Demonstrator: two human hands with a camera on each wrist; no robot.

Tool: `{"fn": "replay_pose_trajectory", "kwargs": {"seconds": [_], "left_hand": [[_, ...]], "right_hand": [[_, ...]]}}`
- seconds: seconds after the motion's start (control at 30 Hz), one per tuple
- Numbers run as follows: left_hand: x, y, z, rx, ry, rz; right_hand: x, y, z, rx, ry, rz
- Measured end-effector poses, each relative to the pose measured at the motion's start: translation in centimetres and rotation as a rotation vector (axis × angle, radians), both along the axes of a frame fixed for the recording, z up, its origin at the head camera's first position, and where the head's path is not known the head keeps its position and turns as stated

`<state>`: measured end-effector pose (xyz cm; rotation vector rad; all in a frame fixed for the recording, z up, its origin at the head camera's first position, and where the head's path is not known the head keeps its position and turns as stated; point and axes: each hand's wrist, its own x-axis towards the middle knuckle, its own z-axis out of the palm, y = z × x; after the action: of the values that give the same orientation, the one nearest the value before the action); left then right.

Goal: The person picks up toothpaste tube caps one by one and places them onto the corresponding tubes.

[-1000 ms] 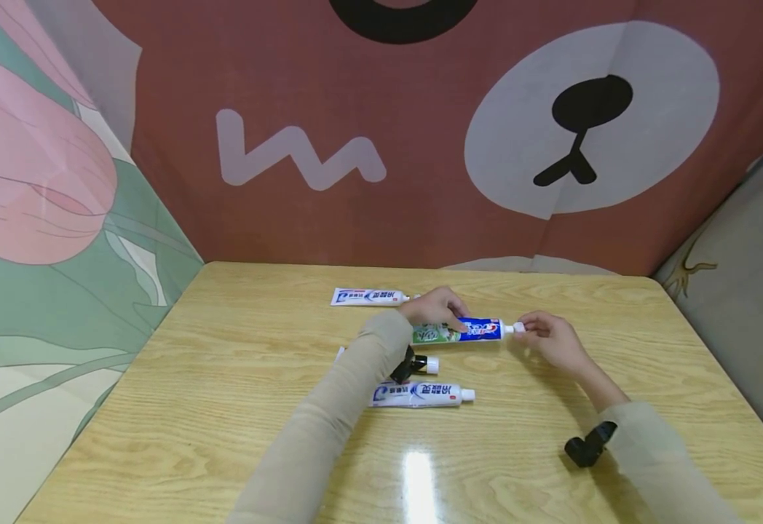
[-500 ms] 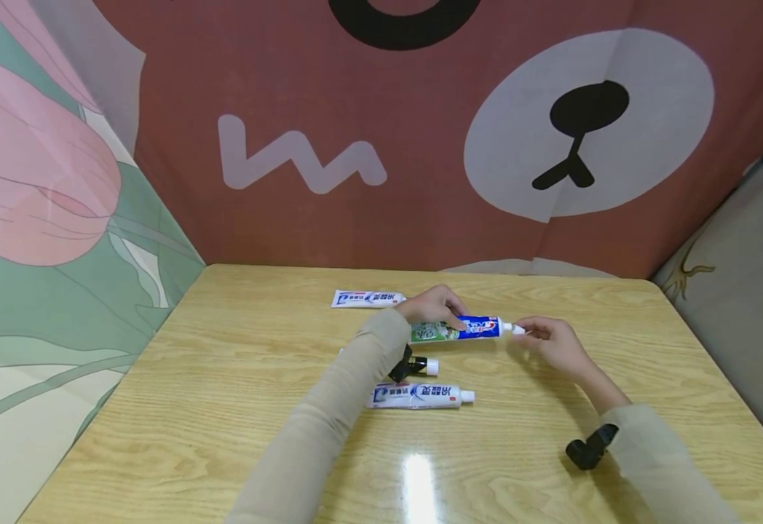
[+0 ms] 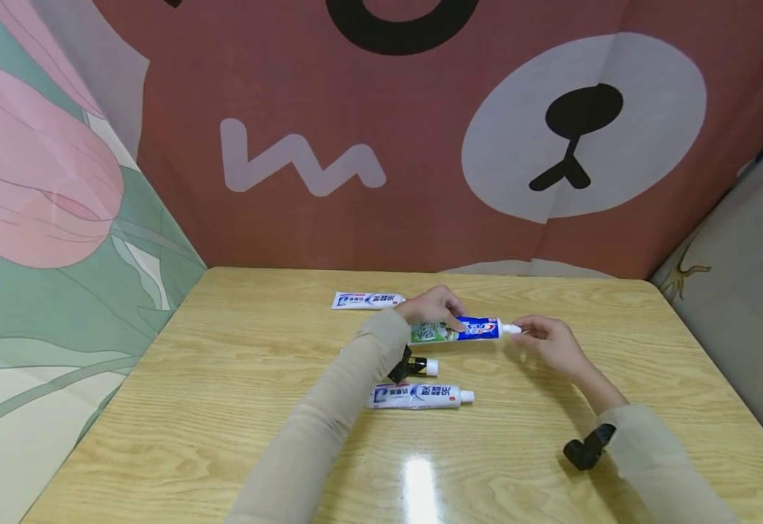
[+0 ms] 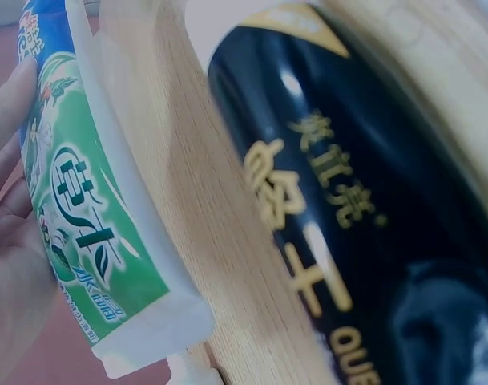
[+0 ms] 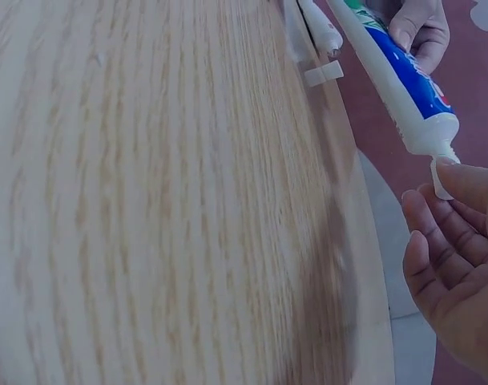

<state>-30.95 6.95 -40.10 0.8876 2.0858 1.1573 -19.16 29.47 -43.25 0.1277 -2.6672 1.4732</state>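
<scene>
A blue, green and white toothpaste tube is held just over the table by my left hand, thumb across its front. At its nozzle end, my right hand pinches the white cap between thumb and fingers. The right wrist view shows the cap right at the tube's neck, the other fingers loosely bent. Below the left wrist lies a black toothpaste tube with gold lettering, partly hidden by the sleeve in the head view.
White toothpaste tubes lie behind the left hand and nearer the front, on the wooden table. By the back tube's nozzle is a small white piece. A printed cloth wall rises behind the table.
The right hand has shifted slightly left, and the cap has turned from an angle to sit more in line with the tube. The left hand keeps its hold on the tube.
</scene>
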Motion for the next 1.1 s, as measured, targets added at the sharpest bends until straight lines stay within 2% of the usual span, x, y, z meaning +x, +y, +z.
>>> {"fn": "replay_pose_trajectory", "kwargs": {"seconds": [0.4, 0.77, 0.97, 1.1], "left_hand": [[0.2, 0.1, 0.1, -0.012, -0.019, -0.019], [0.3, 0.2, 0.3, 0.000, -0.032, -0.036], [0.2, 0.0, 0.4, -0.002, -0.019, -0.040], [0.2, 0.0, 0.5, -0.010, -0.009, -0.038]], "right_hand": [[-0.1, 0.0, 0.2, 0.012, -0.031, 0.019], [-0.2, 0.1, 0.2, -0.006, -0.024, 0.080], [0.1, -0.5, 1.1, -0.027, -0.035, 0.087], [-0.1, -0.1, 0.6, -0.063, -0.025, 0.093]]}}
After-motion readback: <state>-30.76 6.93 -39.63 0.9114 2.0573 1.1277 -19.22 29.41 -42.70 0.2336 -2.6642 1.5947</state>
